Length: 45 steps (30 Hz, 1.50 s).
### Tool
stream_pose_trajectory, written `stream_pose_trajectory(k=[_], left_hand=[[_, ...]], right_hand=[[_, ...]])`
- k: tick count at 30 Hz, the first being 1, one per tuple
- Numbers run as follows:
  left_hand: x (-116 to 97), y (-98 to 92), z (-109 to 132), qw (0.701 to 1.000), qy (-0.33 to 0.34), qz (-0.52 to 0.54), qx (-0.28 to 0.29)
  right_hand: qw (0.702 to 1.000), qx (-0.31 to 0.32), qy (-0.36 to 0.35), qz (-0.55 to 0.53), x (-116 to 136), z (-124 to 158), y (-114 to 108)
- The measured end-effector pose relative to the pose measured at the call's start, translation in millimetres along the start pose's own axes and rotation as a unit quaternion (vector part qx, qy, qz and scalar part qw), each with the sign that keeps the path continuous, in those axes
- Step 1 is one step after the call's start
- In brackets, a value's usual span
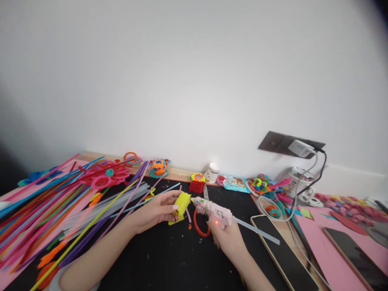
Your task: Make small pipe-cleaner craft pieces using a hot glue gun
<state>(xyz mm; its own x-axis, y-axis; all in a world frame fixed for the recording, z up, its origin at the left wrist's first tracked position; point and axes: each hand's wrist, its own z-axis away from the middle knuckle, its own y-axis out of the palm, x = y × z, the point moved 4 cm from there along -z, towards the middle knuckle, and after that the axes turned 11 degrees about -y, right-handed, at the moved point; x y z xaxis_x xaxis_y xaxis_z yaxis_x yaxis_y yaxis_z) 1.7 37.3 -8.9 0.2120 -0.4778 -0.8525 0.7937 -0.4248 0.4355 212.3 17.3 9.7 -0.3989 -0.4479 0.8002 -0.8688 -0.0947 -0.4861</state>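
Between the fingers and thumb of my left hand [157, 210] is a yellow pipe-cleaner piece [183, 203], bent into a compact block. My right hand [227, 238] is wrapped round a pale pink hot glue gun [218, 213], its small light glowing red. The nozzle points left and is at or very close to the yellow piece; I cannot tell if they touch. A clear glue stick [257, 231] sticks out of the gun's back. Below the gun, red-handled scissors [200, 226] lie on the black mat [169, 258], partly hidden by the gun and hand.
Many coloured pipe cleaners [33, 226] and clear glue sticks [100, 210] spread across the left. Pipe-cleaner figures [159, 166] and a white jar [212, 173] line the back. At right are a phone [283, 252], a second phone [354, 250], a mug [301, 184] and trailing cables [294, 206].
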Motion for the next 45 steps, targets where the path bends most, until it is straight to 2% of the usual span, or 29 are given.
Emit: stream_pose_trajectory(k=[5, 10, 12, 19, 24, 30, 36, 42, 45], left_hand=[[0, -3.2, -1, 1.0, 0.005, 0.02, -0.008], [-1, 1.5, 1, 1.0, -0.006, 0.01, 0.014], [-1, 2.4, 1, 1.0, -0.005, 0.004, 0.02], [0, -2.1, 0, 1.0, 0.001, 0.008, 0.003], [-2, 3.9, 0, 1.0, 0.005, -0.017, 0.02], [-2, 2.7, 0, 0.999, 0.008, -0.032, 0.0], [-3, 6.8, 0, 0.997, 0.019, -0.069, 0.018], [-3, 5.8, 0, 0.997, 0.019, -0.077, 0.005], [-4, 6.2, 0, 0.996, 0.019, -0.085, 0.007]], right_hand=[[0.997, 0.076, -0.019, -0.002, 8, 1, 5], [1.0, 0.006, 0.007, 0.003, 1, -2, -1], [1.0, 0.0, 0.009, 0.009, -2, -2, -2], [0.998, 0.055, -0.024, 0.019, 6, 0, 1], [0.999, 0.02, -0.011, 0.025, 2, -3, -4], [0.995, 0.08, -0.042, 0.041, 9, 0, 1], [0.998, 0.041, -0.012, 0.041, 8, -2, -5], [0.994, 0.102, -0.027, 0.012, 17, 0, -1], [0.995, 0.096, -0.018, 0.019, 16, 0, -2]])
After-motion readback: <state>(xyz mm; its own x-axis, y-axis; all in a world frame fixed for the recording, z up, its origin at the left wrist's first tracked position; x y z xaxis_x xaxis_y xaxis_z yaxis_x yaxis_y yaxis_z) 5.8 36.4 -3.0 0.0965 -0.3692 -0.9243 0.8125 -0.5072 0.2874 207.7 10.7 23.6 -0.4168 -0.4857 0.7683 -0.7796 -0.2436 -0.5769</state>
